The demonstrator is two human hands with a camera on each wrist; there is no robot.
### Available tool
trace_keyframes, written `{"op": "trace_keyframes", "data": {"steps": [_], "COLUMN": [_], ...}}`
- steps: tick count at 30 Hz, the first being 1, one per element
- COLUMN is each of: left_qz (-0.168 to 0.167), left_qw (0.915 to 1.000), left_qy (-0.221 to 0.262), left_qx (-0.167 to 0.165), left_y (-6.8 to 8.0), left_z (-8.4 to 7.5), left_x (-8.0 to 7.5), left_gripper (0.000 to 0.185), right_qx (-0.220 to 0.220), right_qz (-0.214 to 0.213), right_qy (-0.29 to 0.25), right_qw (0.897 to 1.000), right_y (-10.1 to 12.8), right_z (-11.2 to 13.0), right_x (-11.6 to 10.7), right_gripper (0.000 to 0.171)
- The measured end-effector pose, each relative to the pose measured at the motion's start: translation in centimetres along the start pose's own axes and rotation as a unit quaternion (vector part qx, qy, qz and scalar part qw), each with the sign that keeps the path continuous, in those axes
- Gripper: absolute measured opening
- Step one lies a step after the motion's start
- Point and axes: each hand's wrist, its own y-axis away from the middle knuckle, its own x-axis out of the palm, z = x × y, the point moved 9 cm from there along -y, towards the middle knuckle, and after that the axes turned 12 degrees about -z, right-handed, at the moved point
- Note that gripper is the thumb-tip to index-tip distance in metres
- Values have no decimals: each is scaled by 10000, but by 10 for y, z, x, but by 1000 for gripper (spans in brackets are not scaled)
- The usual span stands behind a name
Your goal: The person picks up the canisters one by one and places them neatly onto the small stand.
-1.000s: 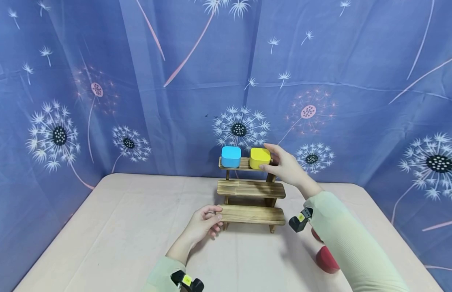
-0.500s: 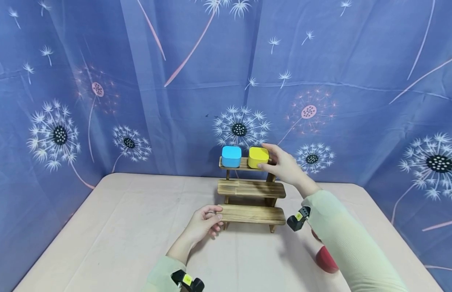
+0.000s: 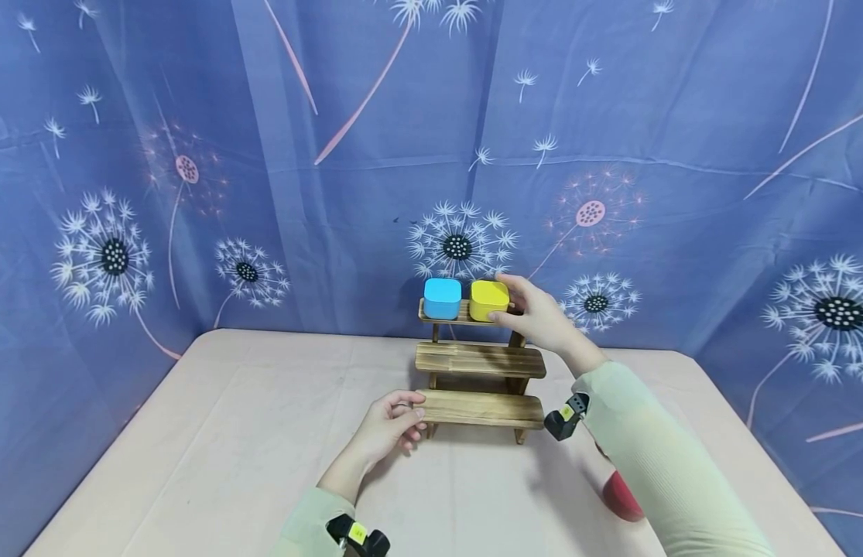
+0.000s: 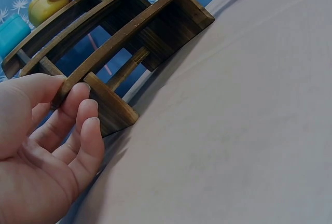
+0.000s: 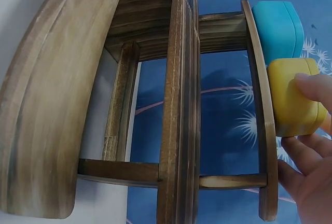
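**Ana:** Head view first, biggest things first: a blue cloth backdrop printed with white dandelions [image 3: 194, 155] hangs behind a pale beige table [image 3: 215, 433]. On the table stands a three-tier stepped wooden shelf [image 3: 480, 360].

**Ben:** And the hands?

**Ana:** The right hand [image 3: 539, 317] is up at the top tier, thumb and fingers closed around the rounded yellow plastic box [image 3: 489, 299]. That box sits on the top step, just beside a rounded light-blue plastic box [image 3: 442, 298]. The right wrist view shows fingertips [image 5: 311, 86] wrapping the yellow box [image 5: 293, 97], with the blue one [image 5: 278, 29] very close.

**Ben:** The left?

**Ana:** The left hand [image 3: 389, 425] is at the bottom step's left end, fingers curled, pinching the board's edge. The left wrist view shows the fingertips [image 4: 78, 92] on that end of the shelf [image 4: 111, 40].

**Ben:** Anything smaller?

**Ana:** A red rounded object [image 3: 622, 495] lies on the table, partly hidden under the right sleeve.

**Ben:** What could go wrong?

**Ana:** I'd judge the top step narrow, so a sideways push on the yellow box could knock the blue one off. The shelf looks light, and a pull at the top might tip it if the left hand's pinch slips. The sleeve could also brush the red object.
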Motion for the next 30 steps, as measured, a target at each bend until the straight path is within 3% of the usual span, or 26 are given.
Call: {"op": "trace_keyframes", "data": {"steps": [14, 30], "left_qz": [27, 46], "left_qw": [10000, 10000], "left_qy": [25, -19], "left_qx": [42, 36], "left_y": [0, 0], "left_z": [1, 0], "left_x": [0, 0], "left_gripper": [35, 34], "right_qx": [154, 148], "right_qz": [25, -407], "right_qy": [143, -187], "right_qw": [9998, 9989], "right_y": [1, 21], "right_z": [-1, -6], "right_x": [0, -16], "right_gripper": [76, 75]}}
